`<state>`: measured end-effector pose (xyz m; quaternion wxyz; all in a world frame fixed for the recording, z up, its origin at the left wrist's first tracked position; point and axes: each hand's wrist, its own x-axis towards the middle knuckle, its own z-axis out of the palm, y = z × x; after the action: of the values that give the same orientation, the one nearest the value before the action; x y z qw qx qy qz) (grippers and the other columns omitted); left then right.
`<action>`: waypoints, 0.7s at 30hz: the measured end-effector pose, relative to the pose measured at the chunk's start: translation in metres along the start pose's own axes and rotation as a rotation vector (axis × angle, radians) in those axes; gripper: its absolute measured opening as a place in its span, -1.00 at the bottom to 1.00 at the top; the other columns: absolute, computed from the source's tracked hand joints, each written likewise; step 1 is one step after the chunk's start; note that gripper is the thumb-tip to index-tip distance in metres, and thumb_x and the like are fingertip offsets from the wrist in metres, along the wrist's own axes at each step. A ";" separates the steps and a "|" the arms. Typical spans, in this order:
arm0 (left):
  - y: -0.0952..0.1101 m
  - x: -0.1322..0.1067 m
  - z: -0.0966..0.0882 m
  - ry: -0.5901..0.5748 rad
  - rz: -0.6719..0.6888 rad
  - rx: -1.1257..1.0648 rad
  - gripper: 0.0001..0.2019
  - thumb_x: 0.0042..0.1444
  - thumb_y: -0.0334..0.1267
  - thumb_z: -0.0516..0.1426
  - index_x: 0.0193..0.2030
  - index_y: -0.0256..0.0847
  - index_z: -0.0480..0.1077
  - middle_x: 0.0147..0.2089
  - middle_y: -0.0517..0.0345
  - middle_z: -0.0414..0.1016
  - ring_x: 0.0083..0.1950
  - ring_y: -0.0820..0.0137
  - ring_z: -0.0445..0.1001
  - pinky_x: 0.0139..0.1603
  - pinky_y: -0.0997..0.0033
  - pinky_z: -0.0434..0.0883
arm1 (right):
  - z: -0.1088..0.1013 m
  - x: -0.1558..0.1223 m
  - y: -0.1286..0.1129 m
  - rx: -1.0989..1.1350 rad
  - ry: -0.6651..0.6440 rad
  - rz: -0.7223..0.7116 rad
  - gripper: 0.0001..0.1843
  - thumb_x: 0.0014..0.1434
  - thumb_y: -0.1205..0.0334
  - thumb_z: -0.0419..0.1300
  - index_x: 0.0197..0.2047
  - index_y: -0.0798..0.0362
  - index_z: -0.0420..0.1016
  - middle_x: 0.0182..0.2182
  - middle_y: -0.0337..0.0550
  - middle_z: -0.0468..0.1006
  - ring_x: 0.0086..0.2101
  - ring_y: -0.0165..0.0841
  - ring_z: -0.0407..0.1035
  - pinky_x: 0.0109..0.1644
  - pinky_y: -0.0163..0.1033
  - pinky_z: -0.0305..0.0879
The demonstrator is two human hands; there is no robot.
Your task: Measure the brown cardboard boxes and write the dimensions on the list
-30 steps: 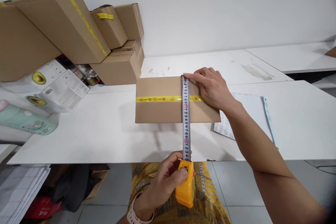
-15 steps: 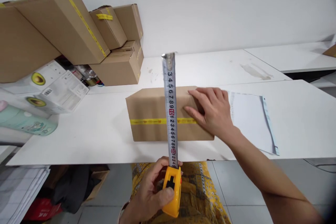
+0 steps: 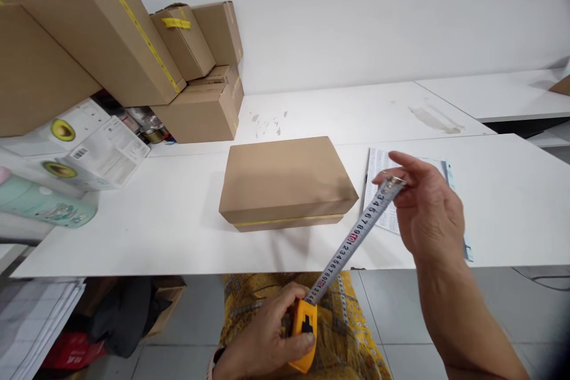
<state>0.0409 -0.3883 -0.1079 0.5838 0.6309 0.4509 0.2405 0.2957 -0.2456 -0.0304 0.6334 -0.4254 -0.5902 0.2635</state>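
A yellow tape measure (image 3: 305, 332) is in my left hand (image 3: 267, 332), its thumb lying on the front of the case near the black button. The metal blade (image 3: 345, 255) runs out slantwise, up and to the right. At its hooked end is my right hand (image 3: 430, 208), fingers bent about the tip and one finger stretched out above it. A brown cardboard box (image 3: 282, 181) lies on the white table (image 3: 155, 237) to the left of that hand, with yellow tape along its lower front side. The blade passes in front of the table, apart from the box.
A notebook with printed pages (image 3: 378, 208) lies beneath my right hand. Stacked cardboard boxes (image 3: 196, 113) stand at the back left. Nearer are a white carton with avocado pictures (image 3: 107, 151) and a mint-green bottle (image 3: 53, 202). The table's front edge runs before my lap.
My right hand has left the box and moved right to the blade's tip. The blade has swung from upright to slanting right. The box has turned, its plain face now upward.
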 end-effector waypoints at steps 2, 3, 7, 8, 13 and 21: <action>-0.001 0.000 0.003 -0.032 -0.016 0.002 -0.68 0.09 -0.14 0.24 -0.02 -0.16 0.41 -0.09 0.09 0.41 -0.12 0.28 0.36 -0.06 0.30 0.32 | -0.007 0.000 -0.007 0.115 -0.039 0.075 -0.75 0.35 0.06 0.16 -0.08 -0.06 0.63 -0.49 -0.21 0.47 -0.55 -0.38 0.34 -0.50 -0.22 0.30; -0.003 -0.001 0.006 -0.048 -0.027 -0.024 -0.65 0.08 -0.16 0.25 0.01 -0.15 0.41 -0.04 0.07 0.41 -0.07 0.26 0.37 -0.01 0.28 0.32 | -0.010 -0.002 -0.009 0.142 -0.051 0.100 -0.80 0.32 0.09 0.21 -0.13 -0.06 0.64 -0.54 -0.24 0.45 -0.60 -0.42 0.28 -0.54 -0.25 0.26; -0.010 -0.001 0.014 -0.004 -0.066 -0.294 -0.23 -0.04 -0.22 0.31 0.34 -0.05 0.17 0.21 -0.03 0.29 0.08 0.19 0.39 0.12 0.15 0.32 | -0.010 -0.025 -0.013 0.105 -0.073 0.090 -0.87 0.30 0.22 0.25 -0.16 -0.07 0.66 -0.51 -0.25 0.51 -0.60 -0.47 0.31 -0.56 -0.30 0.31; -0.010 0.000 0.015 0.032 -0.062 -0.358 -0.10 -0.07 -0.21 0.32 0.41 -0.03 0.05 0.23 -0.05 0.26 0.06 0.20 0.40 0.11 0.13 0.33 | -0.006 -0.034 -0.014 0.085 -0.117 0.078 -0.86 0.30 0.26 0.24 -0.15 -0.08 0.65 -0.48 -0.24 0.54 -0.60 -0.47 0.34 -0.55 -0.30 0.35; 0.004 0.002 0.007 0.193 0.005 -0.364 0.13 -0.03 -0.17 0.36 0.52 0.09 -0.29 0.34 -0.12 0.14 0.10 0.17 0.41 0.13 0.11 0.35 | 0.027 -0.085 -0.019 0.012 -0.393 -0.084 -0.64 0.31 0.43 0.11 0.03 -0.16 0.56 -0.42 -0.25 0.58 -0.57 -0.40 0.43 -0.56 -0.27 0.39; 0.023 -0.021 -0.029 0.631 0.179 -0.063 -0.02 0.02 -0.23 0.35 0.49 0.10 -0.10 0.35 -0.14 0.23 0.12 0.12 0.48 0.14 0.06 0.44 | -0.014 -0.095 0.026 -0.590 -0.029 -0.335 -0.30 0.22 0.38 0.20 0.32 -0.46 0.32 -0.40 -0.16 0.57 -0.47 -0.14 0.44 -0.47 -0.03 0.33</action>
<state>0.0131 -0.3886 -0.0758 0.4113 0.5440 0.5445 0.4883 0.2976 -0.3152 -0.1019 0.5090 -0.4838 -0.7116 -0.0204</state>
